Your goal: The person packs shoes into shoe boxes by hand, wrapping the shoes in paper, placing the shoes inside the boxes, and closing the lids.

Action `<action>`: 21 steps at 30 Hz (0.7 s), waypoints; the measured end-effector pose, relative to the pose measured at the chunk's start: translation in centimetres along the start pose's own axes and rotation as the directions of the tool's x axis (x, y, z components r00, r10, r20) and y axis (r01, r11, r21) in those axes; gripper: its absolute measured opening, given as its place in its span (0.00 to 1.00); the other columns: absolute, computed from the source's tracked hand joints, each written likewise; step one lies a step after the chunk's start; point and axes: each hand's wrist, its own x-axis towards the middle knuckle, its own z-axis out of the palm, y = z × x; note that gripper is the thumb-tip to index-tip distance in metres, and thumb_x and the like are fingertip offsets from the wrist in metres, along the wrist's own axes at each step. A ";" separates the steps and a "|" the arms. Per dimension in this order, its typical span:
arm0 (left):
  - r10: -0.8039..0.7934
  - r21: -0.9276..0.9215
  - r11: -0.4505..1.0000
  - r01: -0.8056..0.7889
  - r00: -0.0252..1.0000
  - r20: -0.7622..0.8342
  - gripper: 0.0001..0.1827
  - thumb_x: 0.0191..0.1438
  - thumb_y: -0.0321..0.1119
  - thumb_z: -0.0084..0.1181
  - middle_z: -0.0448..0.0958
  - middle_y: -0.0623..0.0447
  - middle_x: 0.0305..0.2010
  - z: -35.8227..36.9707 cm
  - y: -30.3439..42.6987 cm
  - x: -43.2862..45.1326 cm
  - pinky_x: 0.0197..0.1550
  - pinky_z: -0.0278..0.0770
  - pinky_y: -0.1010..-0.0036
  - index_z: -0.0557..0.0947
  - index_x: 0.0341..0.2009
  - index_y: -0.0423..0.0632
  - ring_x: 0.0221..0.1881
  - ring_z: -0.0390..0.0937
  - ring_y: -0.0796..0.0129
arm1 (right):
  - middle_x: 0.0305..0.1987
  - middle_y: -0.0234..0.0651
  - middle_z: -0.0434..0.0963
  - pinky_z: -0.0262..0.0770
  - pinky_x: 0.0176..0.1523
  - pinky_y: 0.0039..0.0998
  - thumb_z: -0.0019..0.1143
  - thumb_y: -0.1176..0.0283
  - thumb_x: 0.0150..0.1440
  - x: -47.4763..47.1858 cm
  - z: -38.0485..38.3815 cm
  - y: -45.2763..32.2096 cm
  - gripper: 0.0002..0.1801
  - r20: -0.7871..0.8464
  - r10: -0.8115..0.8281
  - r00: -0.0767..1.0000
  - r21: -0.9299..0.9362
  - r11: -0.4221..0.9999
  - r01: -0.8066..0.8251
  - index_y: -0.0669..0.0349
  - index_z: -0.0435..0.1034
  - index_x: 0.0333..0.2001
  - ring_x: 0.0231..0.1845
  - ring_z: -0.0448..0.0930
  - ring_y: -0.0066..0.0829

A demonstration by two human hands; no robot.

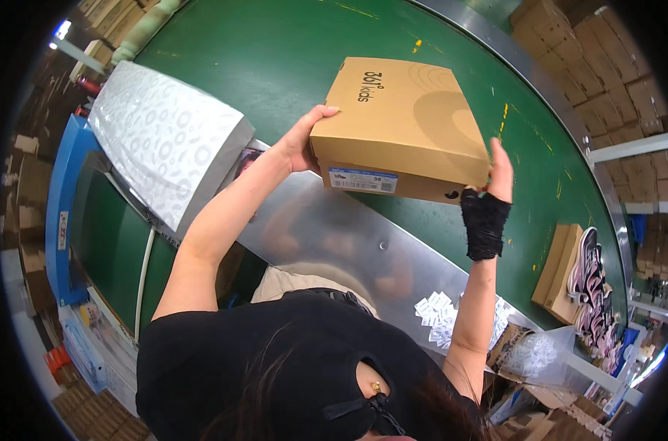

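I hold a closed cardboard shoebox [394, 116] between both hands, tilted, over the green conveyor belt [257, 66] and its steel edge [323, 220]. The lid bears the maker's name, 361° kids, and a printed label [362, 181] is on the side facing me. My left hand [305, 138] grips the box's left end, thumb on the lid's edge. At the near right corner is my right hand [494, 187], in a black fingerless glove, its thumb raised beside the box; its other fingers are largely hidden.
On the left stands a stack of white patterned paper sheets [163, 132], beside a blue frame [64, 209]. Small white packets [438, 317] lie on the steel edge, with a plastic bag of more [532, 353] nearby. Pink and black shoes [587, 281] are by a cardboard box [557, 270] at right.
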 end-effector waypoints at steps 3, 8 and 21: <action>0.076 -0.144 0.986 -0.082 0.996 -0.050 0.33 0.43 0.55 0.49 0.71 0.48 0.46 -1.8 -0.9 -3.0 0.45 0.68 0.67 0.69 0.50 0.47 0.44 0.70 0.63 | 0.55 0.36 0.62 0.69 0.41 0.21 0.44 0.84 0.51 -1.6 0.6 -0.2 0.32 -0.085 0.214 0.973 0.350 0.921 -0.172 0.59 0.48 0.60 0.43 0.72 0.24; 0.681 0.087 0.712 -0.697 0.653 -0.331 0.23 0.50 0.47 0.43 0.76 0.49 0.37 -12.1 -3.2 -9.7 0.39 0.73 0.72 0.74 0.43 0.44 0.37 0.74 0.64 | 0.49 0.49 0.65 0.67 0.47 0.35 0.52 0.71 0.49 -10.9 5.3 6.3 0.26 0.259 0.080 0.963 0.055 0.994 -0.097 0.64 0.58 0.53 0.46 0.69 0.44; 0.397 -0.227 0.354 -0.907 0.365 -0.842 0.51 0.46 0.61 0.49 0.36 0.38 0.65 -17.5 -8.3 -25.0 0.58 0.46 0.42 0.40 0.63 0.46 0.64 0.42 0.42 | 0.53 0.41 0.65 0.45 0.59 0.41 0.59 0.53 0.39 -19.7 9.6 6.9 0.38 0.493 0.418 0.763 -0.452 0.872 -0.186 0.56 0.60 0.53 0.56 0.62 0.37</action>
